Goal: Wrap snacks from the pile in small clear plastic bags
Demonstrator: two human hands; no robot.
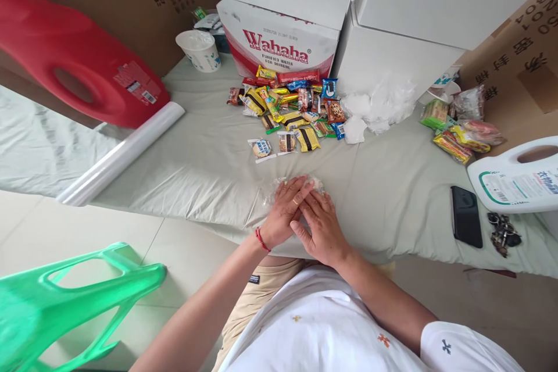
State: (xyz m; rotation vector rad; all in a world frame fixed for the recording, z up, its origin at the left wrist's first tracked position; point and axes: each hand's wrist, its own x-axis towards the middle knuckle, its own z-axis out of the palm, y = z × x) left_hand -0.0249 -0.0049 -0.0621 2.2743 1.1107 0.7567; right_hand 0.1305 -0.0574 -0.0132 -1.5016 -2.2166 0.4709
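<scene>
Both of my hands lie near the front edge of the cloth-covered surface, on top of a crumpled clear plastic bag (271,190). Something pale shows through the plastic by the fingertips, but my hands hide most of it. My left hand (285,212), with a red cord at the wrist, is flat with fingers stretched out. Its fingers overlap those of my right hand (321,222), which also lies flat and open. Just beyond them are a round wrapped biscuit (262,149), a small clear-wrapped snack (287,143) and a yellow-and-black snack packet (307,139).
A snack pile (288,102) lies before a Wahaha carton (279,40), with crumpled plastic (383,104) beside it. A plastic roll (124,151), red jug (82,64) and paper cup (200,52) are left. A phone (466,216), keys (504,233) and white bottle (518,177) are right. A green stool (82,285) stands below.
</scene>
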